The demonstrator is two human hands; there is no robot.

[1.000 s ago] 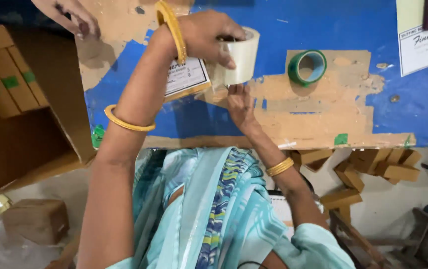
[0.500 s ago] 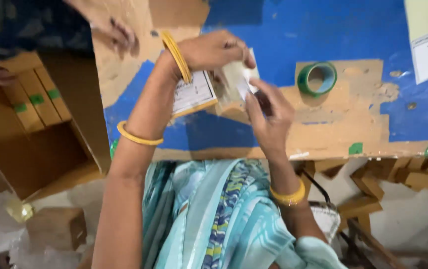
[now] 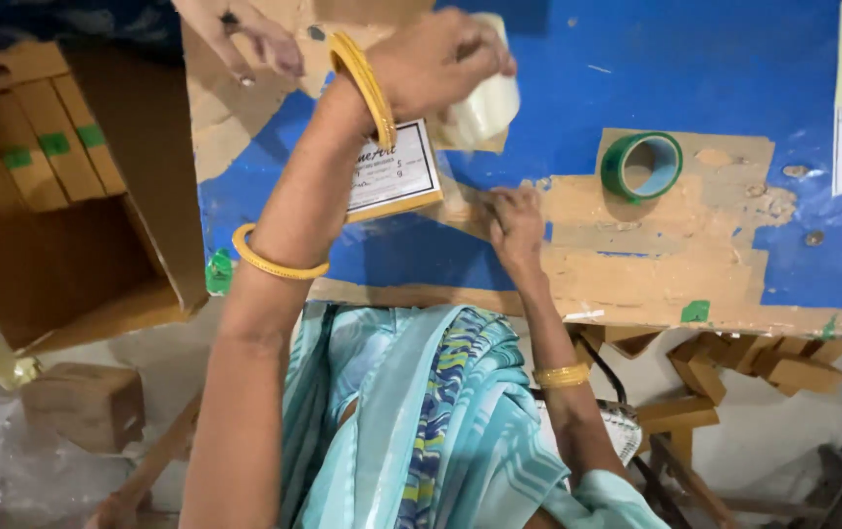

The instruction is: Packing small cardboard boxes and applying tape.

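While left fingers (image 3: 460,54) wrap a tape roll (image 3: 487,103), right fingers (image 3: 511,211) press the box (image 3: 396,171).

- The left hand (image 3: 440,64) is raised above the table (image 3: 734,69), closed round a roll of clear tape (image 3: 484,103)
- Below it, the small labelled box (image 3: 391,171) lies on the table
- The right hand (image 3: 514,220) presses on the table just right of that box
- The second tape roll (image 3: 641,165) lies further right, apart from both hands
- An open carton (image 3: 68,216) stands left of the table, with narrow boxes (image 3: 44,137) inside
- Another person's hand (image 3: 244,39) rests at the table's far left edge
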